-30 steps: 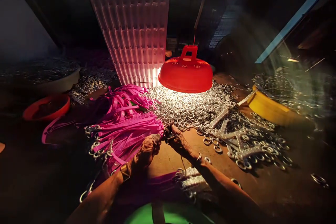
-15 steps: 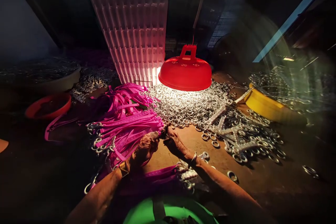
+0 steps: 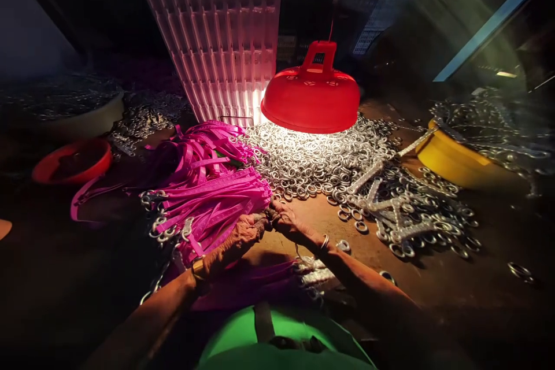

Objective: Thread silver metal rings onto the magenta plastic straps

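My left hand and my right hand meet with fingers pinched together, the tips dark and perhaps wrapped. Whatever they grip is too small and shadowed to make out. Right behind the fingertips lie the ends of a bundle of pink straps, with metal rings at its left ends. Beyond the hands spreads a big heap of metal rings. Under my forearms more pink straps lie in shadow, with white braided pieces at their right end.
A red lamp shade hangs low over the heap. Behind it leans a ribbed panel. A yellow basin stands right, near white braided cords; a red bowl sits left. Something green is close to my body.
The whole view has shifted slightly, with the lamp and heap now higher in the picture. Both hands remain pinched together at the strap ends, the right hand's fingers slightly lower and closer to the left.
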The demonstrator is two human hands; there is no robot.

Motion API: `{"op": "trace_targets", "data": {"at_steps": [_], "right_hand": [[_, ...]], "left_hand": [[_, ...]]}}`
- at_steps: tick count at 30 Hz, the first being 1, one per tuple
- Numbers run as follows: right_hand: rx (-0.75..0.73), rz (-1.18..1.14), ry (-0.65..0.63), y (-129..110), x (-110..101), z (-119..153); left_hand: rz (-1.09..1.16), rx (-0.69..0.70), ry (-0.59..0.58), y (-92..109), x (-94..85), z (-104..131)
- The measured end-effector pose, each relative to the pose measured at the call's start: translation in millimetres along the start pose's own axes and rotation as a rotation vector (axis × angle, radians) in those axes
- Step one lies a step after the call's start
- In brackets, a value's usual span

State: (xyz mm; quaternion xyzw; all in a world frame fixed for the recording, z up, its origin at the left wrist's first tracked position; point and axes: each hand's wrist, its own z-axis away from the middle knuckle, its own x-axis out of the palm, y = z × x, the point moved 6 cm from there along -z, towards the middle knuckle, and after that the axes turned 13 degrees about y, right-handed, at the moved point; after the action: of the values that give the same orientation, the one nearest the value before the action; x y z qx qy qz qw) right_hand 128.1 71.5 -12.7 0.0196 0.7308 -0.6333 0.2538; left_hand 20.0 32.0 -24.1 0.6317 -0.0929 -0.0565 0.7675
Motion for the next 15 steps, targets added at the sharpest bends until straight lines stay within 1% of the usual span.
{"op": "trace_targets", "data": {"at_steps": [3, 6, 8, 10, 12, 15], "right_hand": [[-0.090, 0.083, -0.016, -7.0, -3.4, -3.4], [-0.221, 0.168, -0.077, -21.6, -5.6, 6.0], [-0.290, 0.210, -0.164, -32.6, -2.6, 23.4], [-0.280, 0.233, -0.217, -41.0, 1.2, 45.8], [-0.247, 0.269, -0.200, -48.5, 3.4, 68.9], [-0.253, 0.344, -0.149, -59.5, 5.0, 100.3]], "left_hand": [[-0.052, -0.107, 0.035, 0.9, -0.1, 2.2], [0.040, -0.196, 0.038, 9.6, -4.1, 7.1], [0.112, -0.257, 0.043, 16.5, -8.1, 13.1], [0.090, -0.318, 0.026, 20.7, -9.3, 22.9], [0.004, -0.363, -0.028, 21.6, -5.6, 36.4], [-0.085, -0.358, -0.142, 19.1, 8.3, 59.9]]}}
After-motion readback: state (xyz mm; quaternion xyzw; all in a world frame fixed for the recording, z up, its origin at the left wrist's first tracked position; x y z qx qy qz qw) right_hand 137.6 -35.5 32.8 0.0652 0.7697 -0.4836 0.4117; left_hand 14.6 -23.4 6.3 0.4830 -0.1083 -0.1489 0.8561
